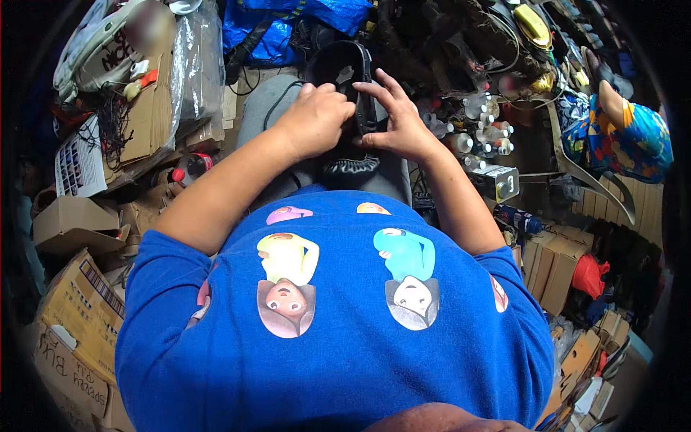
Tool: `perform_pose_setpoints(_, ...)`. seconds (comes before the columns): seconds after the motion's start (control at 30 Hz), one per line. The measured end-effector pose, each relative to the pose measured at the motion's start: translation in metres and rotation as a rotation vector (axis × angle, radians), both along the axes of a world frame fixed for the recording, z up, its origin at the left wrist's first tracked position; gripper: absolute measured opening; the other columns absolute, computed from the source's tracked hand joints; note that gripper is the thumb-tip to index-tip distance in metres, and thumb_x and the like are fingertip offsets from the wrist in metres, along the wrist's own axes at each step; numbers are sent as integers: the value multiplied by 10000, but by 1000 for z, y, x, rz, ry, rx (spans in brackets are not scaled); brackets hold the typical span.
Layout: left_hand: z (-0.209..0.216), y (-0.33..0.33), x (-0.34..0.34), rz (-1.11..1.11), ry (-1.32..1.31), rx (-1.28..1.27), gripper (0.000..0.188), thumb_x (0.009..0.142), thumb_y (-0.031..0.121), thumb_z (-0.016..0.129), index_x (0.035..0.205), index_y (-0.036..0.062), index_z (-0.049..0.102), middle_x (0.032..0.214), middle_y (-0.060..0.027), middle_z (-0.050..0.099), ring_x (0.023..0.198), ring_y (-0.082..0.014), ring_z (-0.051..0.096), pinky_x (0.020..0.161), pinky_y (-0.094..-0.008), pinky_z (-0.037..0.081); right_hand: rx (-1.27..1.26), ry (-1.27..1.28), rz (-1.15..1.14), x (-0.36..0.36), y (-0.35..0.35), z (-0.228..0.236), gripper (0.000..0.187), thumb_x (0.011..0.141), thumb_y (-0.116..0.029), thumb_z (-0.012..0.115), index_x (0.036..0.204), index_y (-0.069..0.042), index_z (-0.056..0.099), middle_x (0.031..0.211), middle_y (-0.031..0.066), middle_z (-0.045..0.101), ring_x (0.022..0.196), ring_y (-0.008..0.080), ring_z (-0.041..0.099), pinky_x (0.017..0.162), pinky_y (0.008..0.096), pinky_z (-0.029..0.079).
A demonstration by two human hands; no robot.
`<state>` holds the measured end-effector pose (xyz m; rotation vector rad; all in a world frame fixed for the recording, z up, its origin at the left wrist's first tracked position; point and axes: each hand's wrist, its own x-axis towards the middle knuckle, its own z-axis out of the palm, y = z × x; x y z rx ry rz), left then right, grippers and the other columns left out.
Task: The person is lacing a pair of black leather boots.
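Note:
On my lap lies a black shoe [366,106], its rounded far end pointing away from me. A gathered, shiny dark edge [350,165] shows at the near end. My left hand [318,121] is closed at the shoe's left side, its fingers curled inward; what they pinch is hidden. My right hand [397,121] grips the right side, fingertips on the upper rim and thumb lower down. A thin dark cord [277,103] curves over my grey-clad left thigh toward the left hand.
Several small bottles [479,137] stand to the right, near a clear-sided container [498,183]. A person in bright patterned clothing [626,140] is at the far right. Flattened cardboard [151,119] and open boxes [75,225] crowd the left. A blue tarp [266,32] lies ahead.

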<state>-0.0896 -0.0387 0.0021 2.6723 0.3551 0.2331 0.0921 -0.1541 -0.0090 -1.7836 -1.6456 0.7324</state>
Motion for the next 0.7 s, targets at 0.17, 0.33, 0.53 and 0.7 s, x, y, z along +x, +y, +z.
perform_pose_setpoints(0.17,27,10,-42,2,43,74,102,728,46,604,820,87,591,820,-73,571,939,-289,544,788,-440,400,-95,-62,-26,-3,0,-6,848,561,-343,790,1345,-362,468,1514,202,260,1384,419,264,1052,681,160)
perform_pose_setpoints(0.33,41,54,-93,276,16,-345,144,767,100,680,907,71,674,848,-71,638,804,-216,587,773,-354,462,-203,-90,-30,-2,0,1,847,575,-306,781,1359,-333,461,1519,202,263,1383,383,299,1089,556,192)
perform_pose_setpoints(0.53,24,18,-21,183,-674,-1431,182,944,213,599,994,38,601,891,-51,644,839,-160,597,817,-315,459,-211,-17,2,-5,10,-12,877,556,-341,771,1363,-375,430,1525,199,236,1414,413,189,1047,706,127)
perform_pose_setpoints(0.7,32,36,-40,186,-661,-1561,173,996,260,476,968,106,550,636,9,421,594,-130,431,637,-317,426,-204,15,-23,-7,7,-9,870,554,-337,760,1357,-385,429,1527,200,232,1414,414,190,1038,704,157)
